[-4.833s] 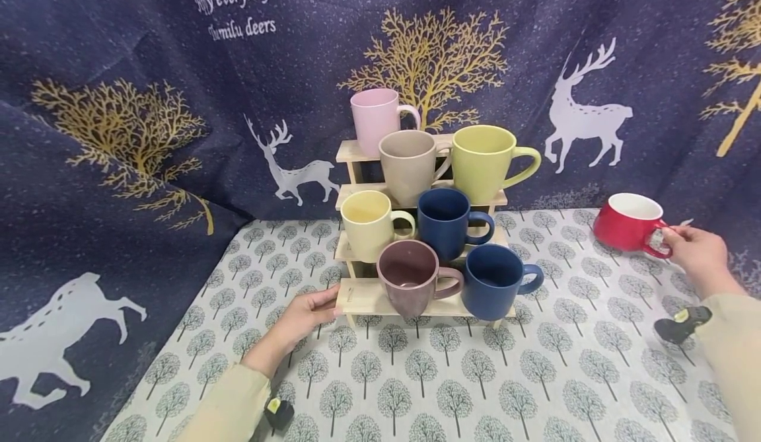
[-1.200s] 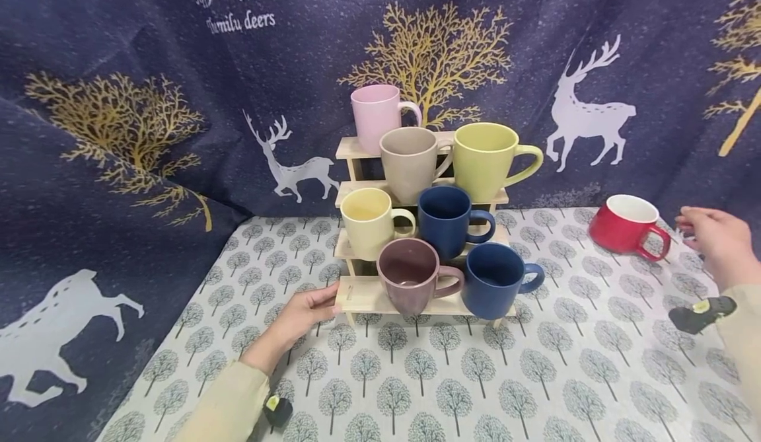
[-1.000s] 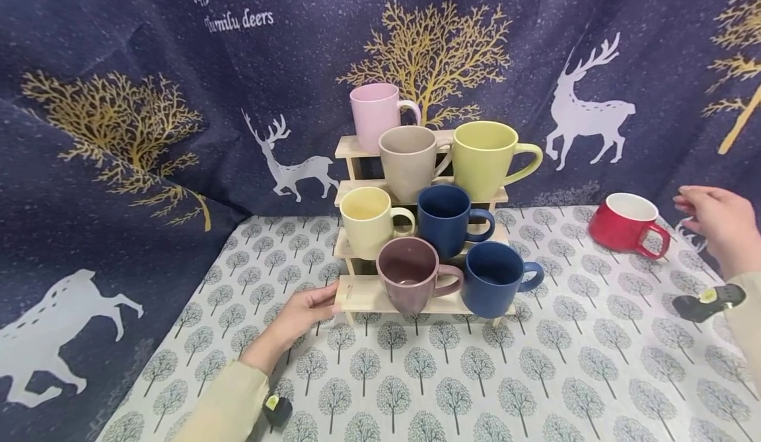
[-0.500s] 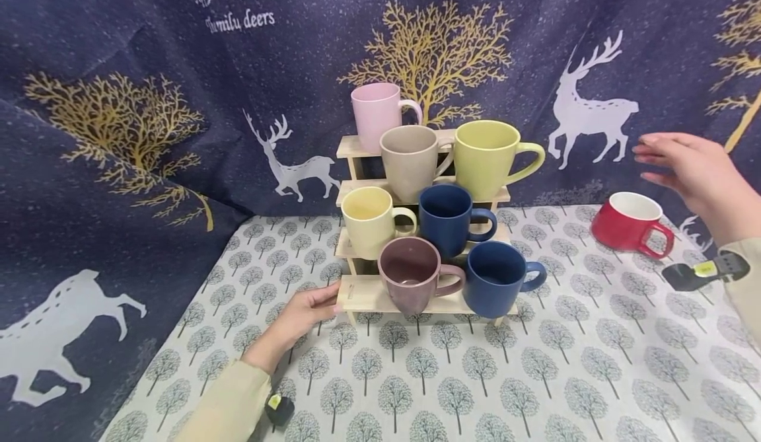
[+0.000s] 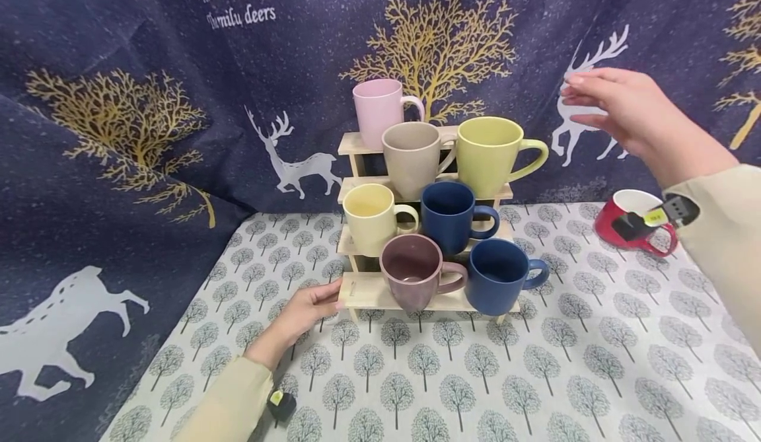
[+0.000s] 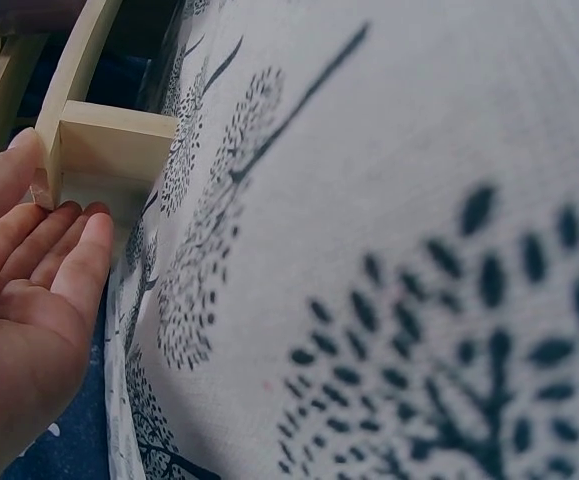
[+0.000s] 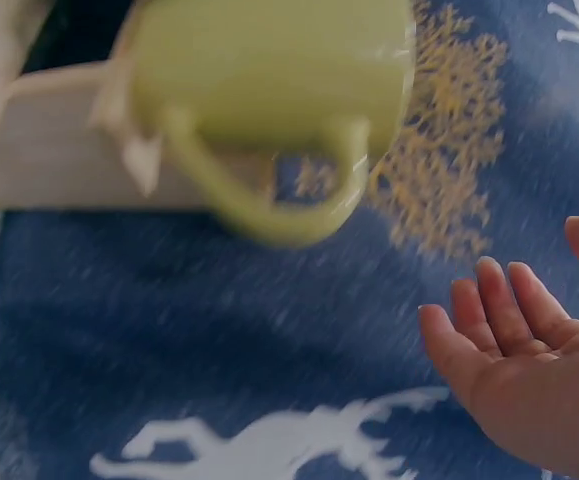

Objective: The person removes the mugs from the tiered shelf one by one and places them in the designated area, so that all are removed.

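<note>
My left hand (image 5: 306, 311) pinches the wooden rack (image 5: 361, 291) at its eight o'clock corner, my right hand (image 5: 637, 113) hangs half spread and empty, and the shelved green mug (image 5: 485, 161) at that hand's eight o'clock looks hard, smooth, breakable, best held by its handle (image 5: 543, 155).
</note>
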Available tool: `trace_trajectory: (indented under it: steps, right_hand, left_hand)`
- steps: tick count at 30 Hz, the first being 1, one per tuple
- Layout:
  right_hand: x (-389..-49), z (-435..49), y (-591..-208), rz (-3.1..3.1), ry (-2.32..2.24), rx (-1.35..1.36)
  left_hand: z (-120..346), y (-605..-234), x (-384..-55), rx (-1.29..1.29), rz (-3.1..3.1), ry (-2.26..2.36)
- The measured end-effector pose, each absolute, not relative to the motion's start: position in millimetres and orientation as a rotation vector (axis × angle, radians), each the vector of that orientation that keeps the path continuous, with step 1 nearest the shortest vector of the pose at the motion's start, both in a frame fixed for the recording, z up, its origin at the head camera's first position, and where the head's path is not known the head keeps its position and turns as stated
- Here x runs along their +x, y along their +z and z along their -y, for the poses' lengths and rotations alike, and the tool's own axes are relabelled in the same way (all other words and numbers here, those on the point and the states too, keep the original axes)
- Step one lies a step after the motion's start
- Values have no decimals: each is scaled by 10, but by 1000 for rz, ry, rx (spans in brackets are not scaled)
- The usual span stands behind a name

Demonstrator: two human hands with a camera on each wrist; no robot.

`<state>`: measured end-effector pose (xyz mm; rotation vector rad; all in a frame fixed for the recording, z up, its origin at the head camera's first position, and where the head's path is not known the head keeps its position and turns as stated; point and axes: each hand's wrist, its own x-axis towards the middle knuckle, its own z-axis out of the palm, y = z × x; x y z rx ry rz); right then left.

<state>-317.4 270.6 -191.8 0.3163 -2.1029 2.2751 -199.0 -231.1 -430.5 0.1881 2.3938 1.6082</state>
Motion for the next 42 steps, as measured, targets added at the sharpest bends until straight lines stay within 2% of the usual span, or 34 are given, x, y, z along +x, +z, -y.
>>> trace_trajectory:
  steps: [5, 13, 24, 42]
  right_hand:
    - [-3276, -2351, -1652, 2148, 2341, 337]
    - [-3369, -1832, -1457, 2423, 2086, 262]
    - [-3588, -1241, -1434, 2537, 2168, 177]
    - [-3798, -853, -1522, 2581, 2224, 17]
  left_hand:
    - [2323, -4299, -1987, 186, -2386, 1622]
    - [2324, -4308, -2003, 202, -2380, 1624]
    - [2307, -4306, -1988, 198, -2391, 1617]
    - [2324, -4305, -1980, 207, -2375, 1617]
